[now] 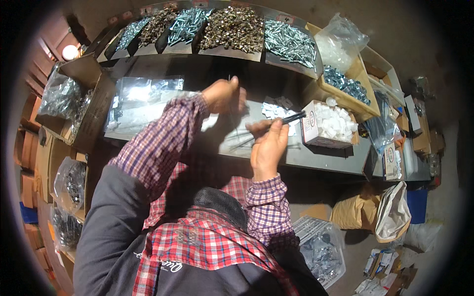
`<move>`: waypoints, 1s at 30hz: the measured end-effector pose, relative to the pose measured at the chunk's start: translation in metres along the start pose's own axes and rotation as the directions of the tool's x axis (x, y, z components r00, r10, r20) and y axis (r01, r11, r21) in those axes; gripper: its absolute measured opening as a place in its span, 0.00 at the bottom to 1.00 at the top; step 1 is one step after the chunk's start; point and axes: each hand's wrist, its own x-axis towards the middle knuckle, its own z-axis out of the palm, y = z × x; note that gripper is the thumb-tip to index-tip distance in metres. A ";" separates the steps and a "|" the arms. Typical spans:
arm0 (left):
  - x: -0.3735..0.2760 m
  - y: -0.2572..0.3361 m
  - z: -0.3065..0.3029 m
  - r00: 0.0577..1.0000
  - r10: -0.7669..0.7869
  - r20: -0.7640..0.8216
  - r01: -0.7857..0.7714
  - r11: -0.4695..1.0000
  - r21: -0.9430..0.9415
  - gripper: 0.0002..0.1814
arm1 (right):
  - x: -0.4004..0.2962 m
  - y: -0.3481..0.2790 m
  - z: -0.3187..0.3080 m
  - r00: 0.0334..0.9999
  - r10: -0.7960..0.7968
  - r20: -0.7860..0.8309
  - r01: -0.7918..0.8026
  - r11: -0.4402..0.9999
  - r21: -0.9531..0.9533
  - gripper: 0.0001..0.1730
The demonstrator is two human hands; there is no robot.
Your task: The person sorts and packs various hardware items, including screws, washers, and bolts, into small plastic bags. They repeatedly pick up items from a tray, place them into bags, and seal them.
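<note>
My right hand (pixel 269 144) grips a bundle of thin black strips (pixel 293 118), which look like cable ties. Their thick ends point right, toward a box of white plastic parts (pixel 335 124), and thin blurred tails reach left below the fingers. Higher up and to the left, my left hand (pixel 224 96) is raised over the worktable (pixel 237 146) with its fingers bent. A faint thin line shows by its thumb, but whether it is held is unclear. Small white pieces (pixel 276 111) lie behind the right hand. Clear plastic bags of parts (pixel 148 92) lie left of the left hand.
Metal bins of screws (pixel 290 42) and brass-coloured fittings (pixel 233 31) line the back. A yellow bin (pixel 346 87) of metal clips stands at right. Cardboard boxes (pixel 89 107) with bagged parts flank the left. A white plastic basket (pixel 320 251) and paper sacks (pixel 355 212) are on the floor.
</note>
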 end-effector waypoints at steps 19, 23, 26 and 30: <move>-0.144 -0.030 -0.061 0.590 0.724 -0.357 0.369 0.151 0.917 0.39 | 0.032 0.052 0.029 0.906 0.018 0.423 0.245 0.792 -0.559 0.12; -0.144 -0.065 -0.103 0.677 0.624 -0.390 0.337 0.207 0.918 0.29 | 0.013 0.038 0.063 0.762 -0.126 0.635 0.515 0.712 -0.478 0.13; -0.149 -0.061 -0.110 0.518 0.771 -0.370 0.086 0.384 0.919 0.13 | 0.012 0.041 0.061 0.644 0.216 0.734 0.487 0.624 -0.611 0.16; -0.172 -0.057 -0.122 0.573 0.603 -0.555 -0.148 0.743 0.653 0.14 | 0.005 0.045 0.081 0.562 0.469 0.681 0.789 -0.058 -0.612 0.08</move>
